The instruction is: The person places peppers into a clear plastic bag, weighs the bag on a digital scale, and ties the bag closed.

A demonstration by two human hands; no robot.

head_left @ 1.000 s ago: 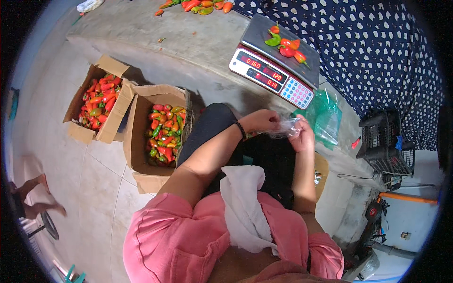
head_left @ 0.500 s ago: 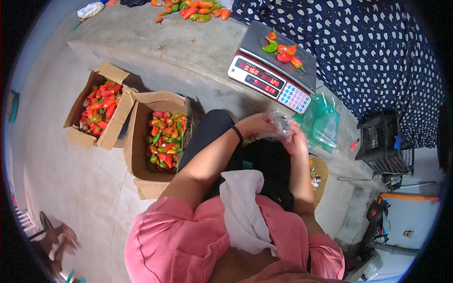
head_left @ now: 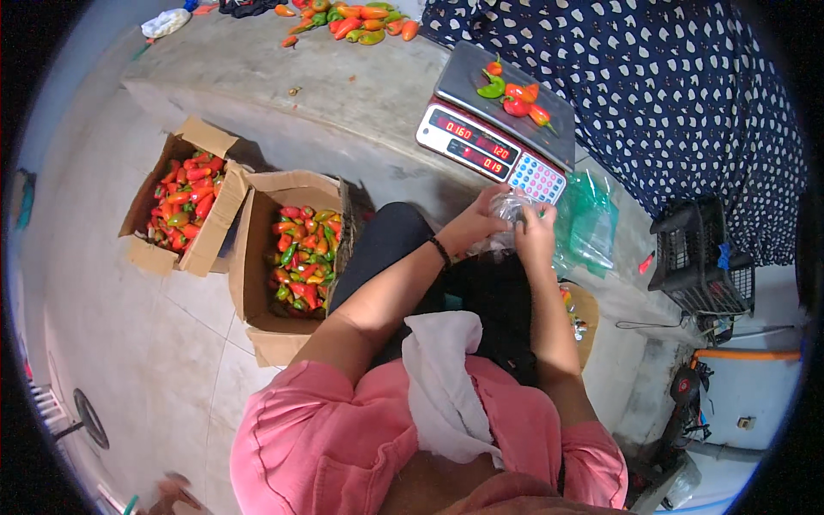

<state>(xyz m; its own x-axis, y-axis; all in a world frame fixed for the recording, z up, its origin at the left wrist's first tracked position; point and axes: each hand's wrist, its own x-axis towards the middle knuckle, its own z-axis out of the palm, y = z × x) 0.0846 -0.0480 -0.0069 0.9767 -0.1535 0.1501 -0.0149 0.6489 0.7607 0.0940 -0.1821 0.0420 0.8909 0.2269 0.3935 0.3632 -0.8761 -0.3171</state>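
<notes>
A clear plastic bag (head_left: 510,206) is pinched between my two hands, bunched up in front of the scale. My left hand (head_left: 477,220) has its fingers closed on the bag's left side. On the other side my right hand (head_left: 536,238) grips the plastic with its fingertips. Just beyond stands a digital scale (head_left: 453,112) with a lit red display and a keypad. Several red, orange and green peppers (head_left: 517,106) lie on its dark plate. What the bag holds, if anything, I cannot make out.
Two cardboard boxes (head_left: 244,257) (head_left: 137,199) of peppers stand on the floor to my left. More peppers (head_left: 352,24) lie on the concrete ledge (head_left: 343,94). Green plastic bags (head_left: 592,225) sit right of the scale, near a black crate (head_left: 699,253). Part of another person (head_left: 176,496) shows lower left, blurred.
Both hands have moved slightly up toward the scale with the plastic bag, which is now more bunched. The other person at the lower left has shifted down toward the picture's edge.
</notes>
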